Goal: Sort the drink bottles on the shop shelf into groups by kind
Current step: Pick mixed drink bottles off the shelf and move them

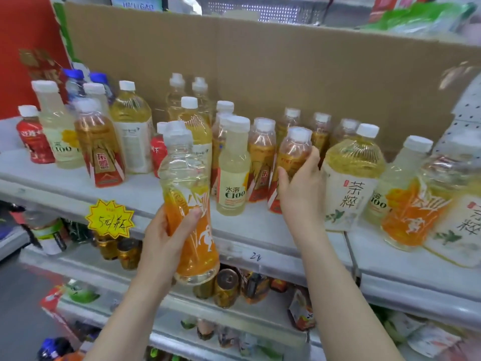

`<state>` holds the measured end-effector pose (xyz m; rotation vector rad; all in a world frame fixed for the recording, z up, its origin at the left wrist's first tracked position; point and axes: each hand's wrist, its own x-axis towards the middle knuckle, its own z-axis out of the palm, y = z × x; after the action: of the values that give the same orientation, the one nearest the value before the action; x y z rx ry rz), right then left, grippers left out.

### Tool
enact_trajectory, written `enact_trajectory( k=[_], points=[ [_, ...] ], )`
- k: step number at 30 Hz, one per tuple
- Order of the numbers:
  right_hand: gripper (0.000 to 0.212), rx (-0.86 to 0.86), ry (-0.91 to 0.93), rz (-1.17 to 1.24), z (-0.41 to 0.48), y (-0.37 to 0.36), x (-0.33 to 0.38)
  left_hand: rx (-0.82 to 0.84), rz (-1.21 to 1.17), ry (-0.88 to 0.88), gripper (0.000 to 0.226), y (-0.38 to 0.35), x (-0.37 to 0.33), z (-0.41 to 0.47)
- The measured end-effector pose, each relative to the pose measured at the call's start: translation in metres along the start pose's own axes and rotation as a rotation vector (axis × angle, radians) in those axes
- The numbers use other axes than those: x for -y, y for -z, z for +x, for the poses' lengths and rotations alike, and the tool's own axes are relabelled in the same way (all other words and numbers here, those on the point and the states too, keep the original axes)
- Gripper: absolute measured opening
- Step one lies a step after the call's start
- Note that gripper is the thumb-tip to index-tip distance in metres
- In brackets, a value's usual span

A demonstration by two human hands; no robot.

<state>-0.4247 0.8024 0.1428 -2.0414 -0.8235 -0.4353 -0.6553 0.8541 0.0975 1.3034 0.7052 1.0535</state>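
My left hand (166,230) grips a tall clear bottle with an orange label (188,204), held upright in front of the shelf edge. My right hand (302,186) is wrapped round a small amber energy-drink bottle (294,155) that stands on the white shelf (260,230) among several like it. A pale C100 bottle (233,168) stands between the two hands. To the right stand a yellow tea bottle (350,178), another C100 bottle (390,183) and a second orange-label bottle (413,207). On the left stand an amber bottle (100,144), a C100 bottle (58,126) and a red bottle (32,136).
A brown cardboard sheet (260,61) backs the shelf. A yellow star price tag (110,218) hangs on the shelf's front edge. Lower shelves hold gold cans (226,287) and snack packets. A red panel (26,35) stands at the far left.
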Motion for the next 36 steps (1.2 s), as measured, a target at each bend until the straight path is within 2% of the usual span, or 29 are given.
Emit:
enact_trajectory(
  k=[4, 9, 11, 13, 14, 16, 18, 20, 24, 29, 33, 36],
  points=[
    [0.078, -0.045, -0.086, -0.051, 0.016, -0.020, 0.005, 0.074, 0.025, 0.012, 0.058, 0.015, -0.004, 0.013],
    [0.078, -0.002, -0.191, -0.129, 0.017, -0.020, 0.018, 0.134, 0.054, 0.009, 0.055, 0.039, -0.007, 0.023],
    [0.072, -0.090, -0.148, -0.120, 0.007, -0.007, 0.034, 0.160, 0.072, 0.001, 0.049, 0.051, -0.005, 0.025],
    [0.054, -0.251, 0.004, 0.060, -0.012, 0.005, 0.067, 0.190, 0.091, -0.008, 0.040, 0.065, -0.006, 0.028],
    [0.043, -0.261, 0.068, 0.192, -0.024, 0.008, 0.089, 0.198, 0.101, -0.009, 0.037, 0.071, -0.006, 0.030],
    [0.030, -0.060, 0.128, 0.378, -0.046, 0.006, 0.134, 0.213, 0.122, -0.016, 0.035, 0.084, -0.007, 0.033],
    [0.037, 0.273, 0.155, 0.362, -0.067, -0.007, 0.170, 0.230, 0.147, -0.044, 0.034, 0.097, -0.009, 0.035],
    [0.039, 0.495, 0.158, 0.317, -0.080, -0.024, 0.192, 0.244, 0.180, -0.072, 0.036, 0.112, -0.012, 0.037],
    [0.031, 0.589, 0.131, 0.412, -0.091, -0.048, 0.215, 0.267, 0.226, -0.083, 0.047, 0.144, -0.020, 0.045],
    [0.032, 0.498, 0.111, 0.501, -0.087, -0.056, 0.243, 0.322, 0.309, -0.162, 0.051, 0.183, -0.037, 0.074],
    [0.032, 0.266, 0.115, 0.466, -0.041, -0.045, 0.278, 0.081, 0.440, -0.374, 0.056, 0.207, -0.057, 0.120],
    [0.033, 0.070, 0.127, 0.447, 0.006, -0.040, 0.302, -0.034, 0.574, -0.446, 0.059, 0.214, -0.073, 0.160]
  ],
)
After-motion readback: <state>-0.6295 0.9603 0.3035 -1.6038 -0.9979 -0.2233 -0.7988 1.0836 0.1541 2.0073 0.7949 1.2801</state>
